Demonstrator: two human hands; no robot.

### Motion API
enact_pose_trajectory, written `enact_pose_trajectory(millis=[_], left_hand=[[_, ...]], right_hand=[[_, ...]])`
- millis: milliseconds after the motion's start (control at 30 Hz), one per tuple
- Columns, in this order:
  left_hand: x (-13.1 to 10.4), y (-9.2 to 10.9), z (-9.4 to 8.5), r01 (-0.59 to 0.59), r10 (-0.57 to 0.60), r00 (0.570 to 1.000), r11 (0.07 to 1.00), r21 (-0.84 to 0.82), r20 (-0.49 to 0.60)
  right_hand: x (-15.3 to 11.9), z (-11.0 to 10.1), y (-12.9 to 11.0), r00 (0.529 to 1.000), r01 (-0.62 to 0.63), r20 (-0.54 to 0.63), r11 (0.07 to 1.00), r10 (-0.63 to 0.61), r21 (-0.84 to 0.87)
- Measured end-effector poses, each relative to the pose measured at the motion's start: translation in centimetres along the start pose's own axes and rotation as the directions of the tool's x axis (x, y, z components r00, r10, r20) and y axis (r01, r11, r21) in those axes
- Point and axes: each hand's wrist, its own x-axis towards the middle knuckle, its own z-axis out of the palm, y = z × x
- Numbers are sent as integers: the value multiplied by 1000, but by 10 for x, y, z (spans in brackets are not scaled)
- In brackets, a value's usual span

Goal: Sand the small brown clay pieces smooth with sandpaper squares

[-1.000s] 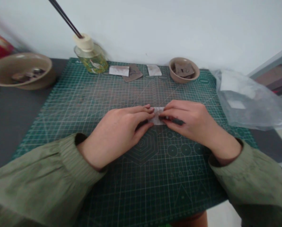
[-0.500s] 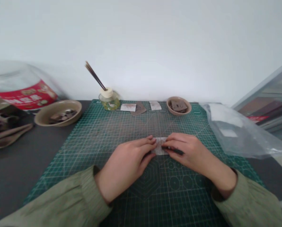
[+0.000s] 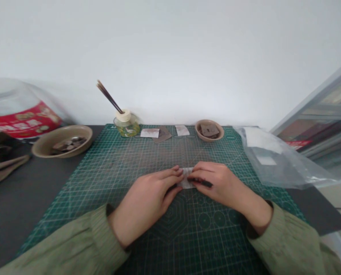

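Note:
A small whitish sheet (image 3: 187, 184) lies on the green cutting mat (image 3: 102, 172), between my two hands. My left hand (image 3: 150, 198) rests on the sheet's left side, fingers close together, with the fingertips on its edge. Over the sheet's right side, my right hand (image 3: 217, 183) has its thumb and fingertips pinched together. A small dark thing shows between the thumb and fingers of that hand, too indistinct to name. Both hands cover parts of the sheet.
Along the mat's back stand a jar with sticks (image 3: 126, 123), white pieces (image 3: 150, 133), a brown piece (image 3: 164, 134) and a small bowl (image 3: 209, 130). A plastic bag (image 3: 266, 168) lies right; a larger bowl (image 3: 63, 141) and a big jar (image 3: 21, 110) stand left.
The whole view has shifted slightly, so most things appear further left. Both hands stay at the sheet in nearly the same pose.

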Motion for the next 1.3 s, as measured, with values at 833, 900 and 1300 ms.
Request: enact_pose_trajectory(millis=[833,900,1300], left_hand=[[-2,31,-24,13,-103,968,931,-364,-229],[-3,34,-24,50,-154,969,888,-458,-194],[3,40,-26,158,-275,961,667,-728,-43]], right_hand=[[4,-12,-28,883,-249,53,371,466,894],[4,-13,-30,890,-232,52,353,453,907],[4,-16,-35,893,-226,19,410,450,884]])
